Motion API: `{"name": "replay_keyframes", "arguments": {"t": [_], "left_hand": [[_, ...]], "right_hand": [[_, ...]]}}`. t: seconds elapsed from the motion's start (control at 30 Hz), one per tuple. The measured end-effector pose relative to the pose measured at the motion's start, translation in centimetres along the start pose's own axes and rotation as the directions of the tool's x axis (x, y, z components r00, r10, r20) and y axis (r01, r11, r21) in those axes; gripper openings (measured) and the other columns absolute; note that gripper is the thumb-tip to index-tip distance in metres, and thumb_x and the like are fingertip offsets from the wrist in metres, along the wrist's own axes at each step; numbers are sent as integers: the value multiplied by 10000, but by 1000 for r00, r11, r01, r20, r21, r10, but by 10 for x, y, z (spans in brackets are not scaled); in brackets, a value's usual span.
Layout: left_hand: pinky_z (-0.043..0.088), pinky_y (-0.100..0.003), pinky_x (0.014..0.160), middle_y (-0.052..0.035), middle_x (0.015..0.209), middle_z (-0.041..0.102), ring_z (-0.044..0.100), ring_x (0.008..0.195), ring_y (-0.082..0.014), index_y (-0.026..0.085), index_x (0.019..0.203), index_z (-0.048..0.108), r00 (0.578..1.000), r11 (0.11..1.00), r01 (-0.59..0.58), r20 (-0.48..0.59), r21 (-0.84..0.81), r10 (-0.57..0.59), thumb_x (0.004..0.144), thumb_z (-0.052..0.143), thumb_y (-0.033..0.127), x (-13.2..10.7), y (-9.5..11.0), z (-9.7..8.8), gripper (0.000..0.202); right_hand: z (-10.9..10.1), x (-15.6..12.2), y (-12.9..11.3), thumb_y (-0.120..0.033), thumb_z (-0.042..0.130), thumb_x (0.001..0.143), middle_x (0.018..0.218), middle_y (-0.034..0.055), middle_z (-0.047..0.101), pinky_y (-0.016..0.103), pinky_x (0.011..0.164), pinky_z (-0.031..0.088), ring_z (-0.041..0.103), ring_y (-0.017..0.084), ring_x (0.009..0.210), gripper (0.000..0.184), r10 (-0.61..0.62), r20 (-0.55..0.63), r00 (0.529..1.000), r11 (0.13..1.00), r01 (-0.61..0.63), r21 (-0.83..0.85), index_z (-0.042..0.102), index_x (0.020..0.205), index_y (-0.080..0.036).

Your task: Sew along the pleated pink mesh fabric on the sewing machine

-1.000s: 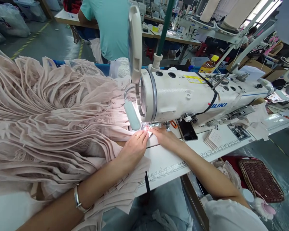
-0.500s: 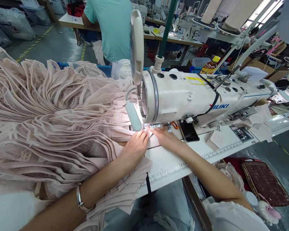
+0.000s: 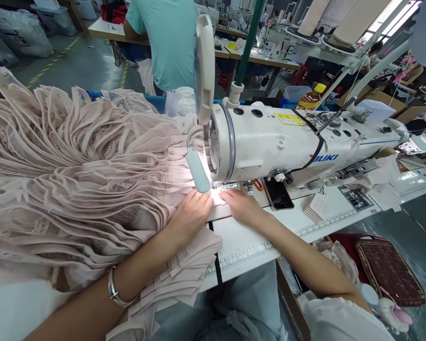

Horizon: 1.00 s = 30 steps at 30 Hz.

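Observation:
Under the head of a white sewing machine, a small piece of pale beige fabric lies in bright lamp light. My left hand, wearing a ring, presses its closed fingers on the fabric left of the needle area; the lamp head partly covers its fingertips. On the other side, my right hand pinches the fabric's right edge, thumb and fingers together. The needle itself is hidden. A big heap of beige lace-trimmed garment pieces spreads left of the machine, and some hang over the table's front edge beneath my left forearm.
A grey-green lamp head hangs beside the needle area. Right of my right hand lie orange-handled snips, a black phone and a stack of cards. A co-worker in a teal shirt sits beyond the machine.
My left hand has slid left, away from the needle area, so a wider gap separates my hands. The right hand has shifted only slightly.

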<state>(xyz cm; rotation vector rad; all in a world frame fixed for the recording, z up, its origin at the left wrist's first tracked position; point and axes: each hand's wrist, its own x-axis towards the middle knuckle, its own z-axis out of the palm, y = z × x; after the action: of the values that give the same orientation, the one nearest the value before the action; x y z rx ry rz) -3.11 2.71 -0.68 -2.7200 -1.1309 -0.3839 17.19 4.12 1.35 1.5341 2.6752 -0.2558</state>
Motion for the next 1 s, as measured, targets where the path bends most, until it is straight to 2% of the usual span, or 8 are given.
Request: {"name": "replay_keyframes", "arguments": {"t": [0.17, 0.33, 0.43, 0.57, 0.63, 0.77, 0.87, 1.0], "left_hand": [[468, -327, 824, -94, 1020, 677, 598, 935, -218, 157, 994, 622, 998, 992, 6, -58, -125, -14, 993, 373, 96, -2, -14, 3, 256], [451, -350, 855, -100, 991, 668, 576, 994, -235, 158, 998, 659, 988, 994, 43, -143, -102, -57, 989, 421, 108, -1, -9, 6, 244], [447, -322, 778, -78, 864, 625, 560, 858, -210, 145, 932, 666, 996, 998, 25, -88, -53, -30, 975, 419, 76, 0, -7, 3, 260], [436, -310, 709, -84, 903, 596, 537, 834, -209, 103, 1179, 624, 999, 996, 35, 10, -80, -34, 963, 412, 73, -1, -7, -1, 304], [432, -307, 697, -76, 929, 580, 532, 861, -214, 151, 1262, 596, 996, 988, 86, 41, -130, -82, 968, 428, 107, -2, -8, -1, 342], [441, -294, 735, -56, 1035, 603, 539, 932, -198, 264, 1168, 660, 995, 952, 96, -9, -291, -103, 991, 448, 157, -3, -13, 4, 296], [447, -281, 756, -39, 999, 652, 557, 911, -170, 203, 1082, 675, 999, 935, -13, -52, -356, -6, 1021, 420, 163, -2, -16, 7, 266], [426, -289, 709, -38, 847, 637, 547, 819, -170, 151, 925, 662, 997, 967, -50, -64, -250, 35, 1025, 407, 147, 0, -12, 6, 273]], "right_hand": [[16, -7, 10, 18, 396, 848, 1249, 112, 661, 376, 882, 542, 600, 252, 1145, 554, -138, -196, 971, 985, 155, 76, 646, 1286, -211], [21, -6, 13, 18, 422, 837, 1271, 98, 660, 388, 930, 540, 622, 240, 1096, 595, -172, -215, 961, 983, 181, 20, 609, 1347, -226], [23, -5, 13, 12, 426, 848, 1275, 100, 660, 393, 939, 540, 611, 244, 1131, 589, -186, -242, 952, 980, 197, 23, 602, 1357, -226], [26, -6, 14, -14, 399, 886, 1259, 89, 677, 367, 887, 553, 607, 237, 1158, 521, -163, -307, 938, 978, 194, 71, 641, 1295, -228], [27, -8, 15, -37, 389, 905, 1231, 85, 694, 345, 816, 558, 634, 233, 1102, 475, -123, -349, 929, 981, 167, 99, 652, 1259, -213], [28, -9, 17, -56, 378, 921, 1179, 69, 718, 310, 783, 544, 660, 210, 1060, 418, -81, -430, 899, 973, 166, 163, 661, 1187, -210], [27, -9, 18, -46, 382, 912, 1087, 42, 739, 294, 805, 537, 672, 182, 1018, 382, -131, -464, 876, 950, 245, 196, 681, 1067, -225], [27, -8, 18, -43, 401, 903, 988, 33, 747, 303, 831, 539, 676, 168, 949, 350, -183, -480, 858, 932, 307, 194, 691, 994, -217]]}}
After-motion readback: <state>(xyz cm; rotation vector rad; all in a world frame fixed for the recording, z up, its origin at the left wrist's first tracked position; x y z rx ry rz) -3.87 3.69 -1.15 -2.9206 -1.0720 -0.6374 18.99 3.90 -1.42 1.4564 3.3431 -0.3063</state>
